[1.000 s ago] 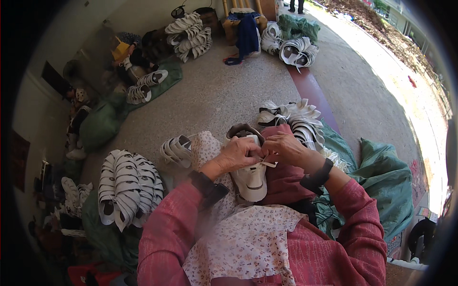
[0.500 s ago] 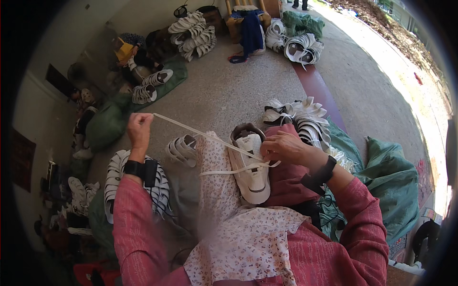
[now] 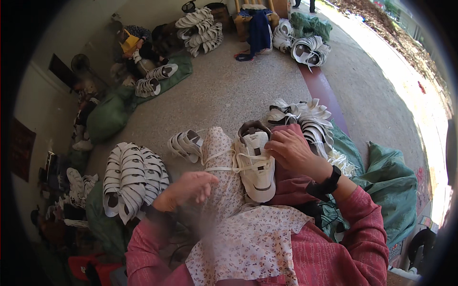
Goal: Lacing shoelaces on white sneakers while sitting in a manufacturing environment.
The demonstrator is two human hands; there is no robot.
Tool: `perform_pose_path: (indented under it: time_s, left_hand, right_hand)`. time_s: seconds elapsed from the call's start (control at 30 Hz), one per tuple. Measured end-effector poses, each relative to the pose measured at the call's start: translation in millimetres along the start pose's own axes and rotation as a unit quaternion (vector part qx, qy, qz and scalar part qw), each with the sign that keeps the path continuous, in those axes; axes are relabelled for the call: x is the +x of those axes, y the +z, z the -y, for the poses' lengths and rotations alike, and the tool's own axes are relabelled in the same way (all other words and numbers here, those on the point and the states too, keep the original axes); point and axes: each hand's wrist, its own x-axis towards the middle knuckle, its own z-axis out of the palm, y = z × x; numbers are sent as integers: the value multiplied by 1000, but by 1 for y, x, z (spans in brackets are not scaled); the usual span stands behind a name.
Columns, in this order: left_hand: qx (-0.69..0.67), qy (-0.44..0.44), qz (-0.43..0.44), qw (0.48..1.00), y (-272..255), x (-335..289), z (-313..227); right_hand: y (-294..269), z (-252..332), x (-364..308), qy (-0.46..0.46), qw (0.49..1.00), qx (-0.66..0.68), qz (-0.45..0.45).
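Observation:
A white and cream sneaker (image 3: pixel 255 164) with a brown collar stands on my lap, its toe toward me. Its pale shoelace (image 3: pixel 222 168) crosses the upper and trails left over the flowered cloth (image 3: pixel 219 143) on my leg. My right hand (image 3: pixel 296 150) is closed, the bent fingers gripping the shoe's right edge by the eyelets; any lace between the fingertips is hidden. Left of the shoe, my left hand (image 3: pixel 187 189) hovers over the cloth, slightly blurred, with loosely extended fingers and nothing seen in it.
Nested white shoe uppers (image 3: pixel 133 178) lie to the left, with a smaller stack (image 3: pixel 186 145) ahead. More uppers (image 3: pixel 315 119) and loose white laces (image 3: pixel 343 162) sit beside green sacks (image 3: pixel 386 176) on the right. Another person (image 3: pixel 136 43) sits at the far left.
My left hand has let go of the stretched lace and come down toward my lap. The lace now hangs slack over the cloth. My right hand has shifted slightly up along the shoe's edge.

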Motion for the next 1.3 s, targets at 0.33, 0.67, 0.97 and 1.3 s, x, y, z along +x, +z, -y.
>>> perform_pose_path:
  time_s: [0.33, 0.67, 0.97, 1.3]
  left_hand:
    - [-392, 33, 134, 909, 64, 48, 38]
    - [-451, 108, 190, 865, 75, 41, 32]
    - [-488, 165, 215, 830, 91, 57, 22]
    - [-447, 190, 161, 859, 61, 43, 31]
  right_hand:
    - [28, 6, 23, -47, 989, -120, 72]
    - [44, 16, 26, 72, 995, -62, 29]
    - [11, 22, 11, 221, 811, 542, -24]
    - [-139, -42, -99, 49, 556, 761, -331]
